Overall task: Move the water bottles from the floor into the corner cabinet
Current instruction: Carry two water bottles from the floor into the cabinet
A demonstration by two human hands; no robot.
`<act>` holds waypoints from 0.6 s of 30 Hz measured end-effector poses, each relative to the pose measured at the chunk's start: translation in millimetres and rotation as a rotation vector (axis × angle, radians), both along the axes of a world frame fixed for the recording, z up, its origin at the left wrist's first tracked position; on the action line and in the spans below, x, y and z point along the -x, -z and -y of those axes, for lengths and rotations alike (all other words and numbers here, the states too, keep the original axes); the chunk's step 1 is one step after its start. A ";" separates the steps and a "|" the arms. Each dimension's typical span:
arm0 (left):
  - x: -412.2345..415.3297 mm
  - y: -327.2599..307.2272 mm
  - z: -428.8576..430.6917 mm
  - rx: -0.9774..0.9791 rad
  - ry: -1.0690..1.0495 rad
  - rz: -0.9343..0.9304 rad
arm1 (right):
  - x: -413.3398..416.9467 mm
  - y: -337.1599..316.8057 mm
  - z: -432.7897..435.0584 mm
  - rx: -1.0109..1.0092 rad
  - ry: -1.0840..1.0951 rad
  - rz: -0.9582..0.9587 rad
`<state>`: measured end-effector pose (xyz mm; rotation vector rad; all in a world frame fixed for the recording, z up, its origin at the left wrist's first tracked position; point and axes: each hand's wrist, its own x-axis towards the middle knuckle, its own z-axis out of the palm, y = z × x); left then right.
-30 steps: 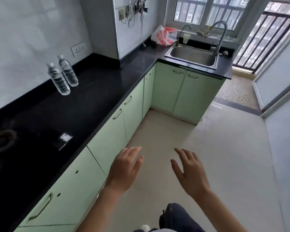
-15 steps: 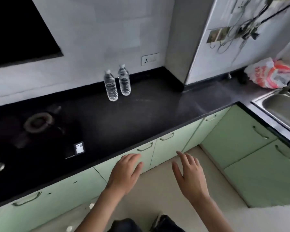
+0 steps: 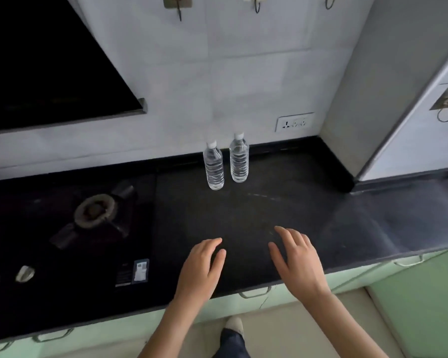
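Two clear water bottles with white caps stand upright side by side on the black countertop near the back wall: the left bottle and the right bottle. My left hand and my right hand hover over the counter's front part, palms down, fingers apart, holding nothing. Both hands are well short of the bottles. Green cabinet doors run under the counter at the right.
A black gas hob with a burner and knobs takes up the counter's left side. A dark hood hangs above it. A wall socket sits behind the bottles. A grey pillar closes the counter's right end. My foot is on the floor below.
My view has swung left, so I now face the counter squarely and the bottles are centred ahead. Both hands have come up from over the floor to above the countertop, still holding nothing.
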<state>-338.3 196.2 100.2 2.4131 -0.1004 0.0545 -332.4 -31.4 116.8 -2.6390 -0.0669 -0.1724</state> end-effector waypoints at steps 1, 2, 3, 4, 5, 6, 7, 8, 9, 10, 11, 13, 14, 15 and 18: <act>-13.7 5.5 -2.2 0.006 0.001 -0.016 | -13.9 3.3 -2.4 -0.001 -0.007 -0.006; -27.8 9.5 -4.2 0.014 0.003 -0.023 | -28.4 6.3 -4.2 -0.004 -0.012 -0.010; -42.7 11.7 -6.5 0.020 0.006 -0.027 | -43.4 7.8 -6.2 -0.014 -0.011 -0.014; -58.5 13.2 -8.6 0.025 0.006 -0.035 | -59.5 8.0 -7.8 -0.030 -0.004 -0.016; -75.5 13.8 -10.5 0.035 0.001 -0.041 | -76.3 7.5 -9.5 -0.057 0.007 -0.021; -91.3 12.8 -12.2 0.055 -0.010 -0.046 | -90.7 5.3 -11.6 -0.094 0.016 -0.025; -107.7 12.9 -13.3 0.086 -0.028 -0.050 | -106.0 4.3 -12.7 -0.139 0.020 -0.029; -125.3 14.5 -14.1 0.122 -0.051 -0.050 | -122.7 3.7 -14.2 -0.186 0.020 -0.027; -141.5 16.5 -14.8 0.159 -0.082 -0.042 | -138.6 3.8 -15.1 -0.234 0.020 -0.026; -156.6 19.4 -15.8 0.196 -0.124 -0.040 | -154.2 4.4 -16.0 -0.287 0.013 -0.038; -171.0 23.8 -17.5 0.228 -0.167 -0.049 | -170.3 7.1 -17.5 -0.346 -0.001 -0.063; -199.0 36.7 -20.8 0.276 -0.226 -0.082 | -203.0 18.7 -20.6 -0.441 -0.024 -0.114; -212.4 44.7 -21.9 0.298 -0.249 -0.093 | -219.4 28.3 -22.0 -0.465 -0.029 -0.135; -225.5 53.0 -22.5 0.328 -0.271 -0.107 | -235.3 40.2 -23.4 -0.483 -0.027 -0.155; -261.6 78.4 -20.5 0.441 -0.326 -0.160 | -279.6 77.1 -29.4 -0.579 0.007 -0.198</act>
